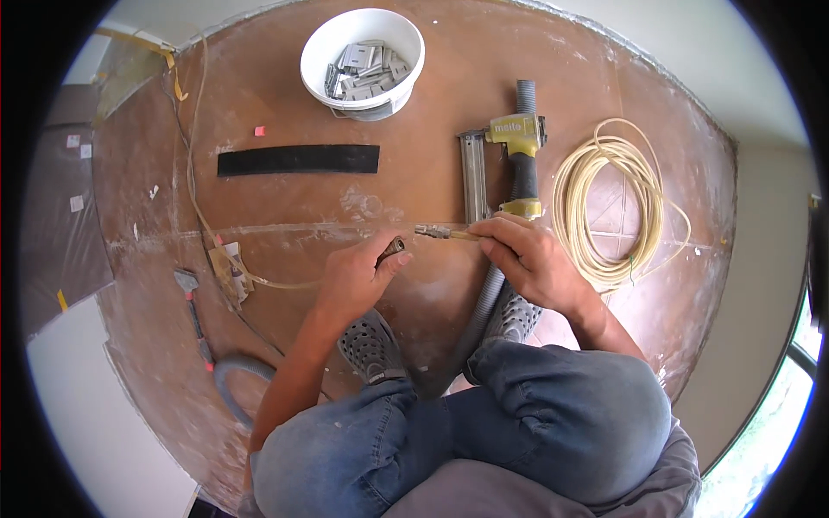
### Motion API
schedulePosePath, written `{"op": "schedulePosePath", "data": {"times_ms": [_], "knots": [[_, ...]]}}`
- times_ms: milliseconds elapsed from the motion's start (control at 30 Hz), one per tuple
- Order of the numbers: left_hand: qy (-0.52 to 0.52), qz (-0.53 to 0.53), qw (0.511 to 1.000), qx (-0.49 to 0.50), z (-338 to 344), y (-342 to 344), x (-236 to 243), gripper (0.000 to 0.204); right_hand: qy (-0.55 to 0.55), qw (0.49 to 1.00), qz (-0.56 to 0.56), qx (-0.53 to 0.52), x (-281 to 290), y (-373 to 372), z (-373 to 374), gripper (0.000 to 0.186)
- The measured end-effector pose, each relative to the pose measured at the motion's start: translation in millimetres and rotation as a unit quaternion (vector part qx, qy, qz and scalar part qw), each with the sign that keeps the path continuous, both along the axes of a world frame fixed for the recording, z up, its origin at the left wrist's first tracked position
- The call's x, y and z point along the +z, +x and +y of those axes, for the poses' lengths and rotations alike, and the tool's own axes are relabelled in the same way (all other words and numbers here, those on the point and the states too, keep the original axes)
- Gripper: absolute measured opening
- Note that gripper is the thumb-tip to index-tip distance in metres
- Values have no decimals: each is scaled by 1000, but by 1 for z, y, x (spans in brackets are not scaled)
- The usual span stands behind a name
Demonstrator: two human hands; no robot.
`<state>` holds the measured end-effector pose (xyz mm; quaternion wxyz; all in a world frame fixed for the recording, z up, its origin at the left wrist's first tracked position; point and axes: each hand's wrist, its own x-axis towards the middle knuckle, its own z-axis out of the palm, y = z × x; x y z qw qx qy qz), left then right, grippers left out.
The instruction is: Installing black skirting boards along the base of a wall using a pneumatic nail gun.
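Observation:
My left hand [352, 274] is closed around a hose coupler [393, 249], its open round end facing up and right. From that hand a thin pale hose runs left across the floor. Pinched in the fingers of my right hand [537, 261] is a pale yellow hose end with a metal plug fitting [432, 231], pointing left at the coupler. A small gap separates the two fittings. Just beyond my right hand lies a yellow-green and black pneumatic stapler [519, 142] with a long metal magazine. A coil of pale yellow air hose [570, 194] rests to its right.
A white bucket [315, 86] holding metal staple strips stands at the far middle. Nearer lie a black flat strip [298, 160] and a small pink piece [260, 131]. A scraper-like tool [195, 315] and grey corrugated hose [231, 380] are at left; another grey hose [479, 315] passes between my feet.

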<state>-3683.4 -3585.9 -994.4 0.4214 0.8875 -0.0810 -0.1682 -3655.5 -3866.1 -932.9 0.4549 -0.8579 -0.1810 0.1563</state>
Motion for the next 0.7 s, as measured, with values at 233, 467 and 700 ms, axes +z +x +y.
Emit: {"op": "schedulePosePath", "data": {"times_ms": [233,467,700], "knots": [[-19,-11,998,-58,0,-10,6,35,5,996,74,51,-15,-2,7,19],[-41,-8,995,-86,-4,-12,15,35,51,979,137,140,-17,18,-9,22],[0,-6,985,-173,-15,-29,22,32,-7,963,48,264,-10,12,2,12]]}}
